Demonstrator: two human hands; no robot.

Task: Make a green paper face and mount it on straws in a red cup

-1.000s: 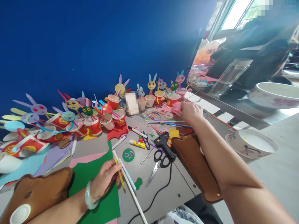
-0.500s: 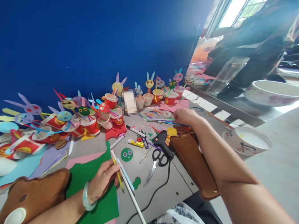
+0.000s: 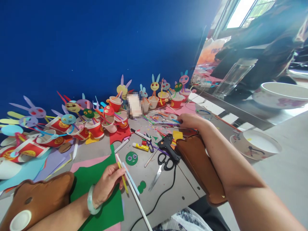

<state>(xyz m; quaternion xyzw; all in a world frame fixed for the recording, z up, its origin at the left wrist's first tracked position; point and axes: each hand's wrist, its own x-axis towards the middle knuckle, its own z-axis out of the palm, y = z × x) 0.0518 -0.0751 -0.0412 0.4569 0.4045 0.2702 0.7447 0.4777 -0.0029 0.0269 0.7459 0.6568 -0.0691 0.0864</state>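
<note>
Head view: left hand (image 3: pixel 110 178) was over the green paper (image 3: pixel 108 214) near the table's near edge, thumb and fingers pinching a yellow strip (image 3: pixel 124 183) and a white stick (image 3: pixel 137 202). Light-blue strip (image 3: pixel 132 180) lay just beside; couldn't tell if gripped. Right hand (image 3: pixel 192 122) was stretched toward the table's far right corner, fingers curled at the loose sticks (image 3: pixel 165 122); couldn't tell if they'd grasped one. Glue gun (image 3: pixel 169 147) and scissors (image 3: pixel 157 179) lay nearer, by the right edge. Step in hand, judged: picking among sticks. Next move seemed to call for a neat fingertip pinch on one, left grip kept steady.
</note>
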